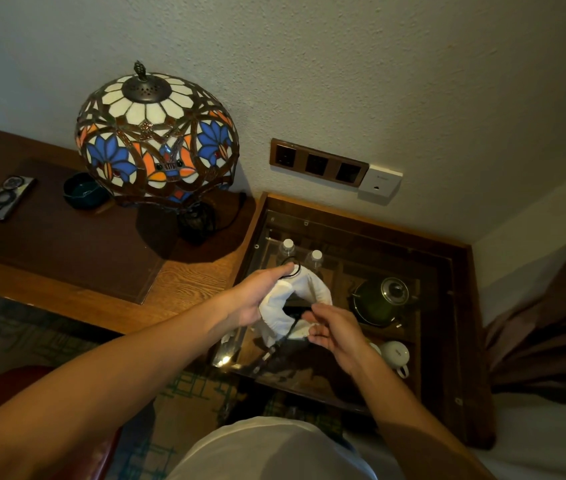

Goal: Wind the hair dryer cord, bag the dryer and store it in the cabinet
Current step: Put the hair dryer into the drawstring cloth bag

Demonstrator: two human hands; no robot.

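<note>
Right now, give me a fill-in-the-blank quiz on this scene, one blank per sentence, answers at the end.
1. The left hand holds a ____ cloth bag.
2. The lamp stands on the ____.
3. Under the glass top stand two ____ with white caps.
4. The kettle lies to the ____ of the bag.

Answers: white; desk; bottles; right

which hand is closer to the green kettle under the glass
Right. The right hand is just left of the kettle, at the white bag's open end. The left hand holds the bag's far side, farther away.
</note>
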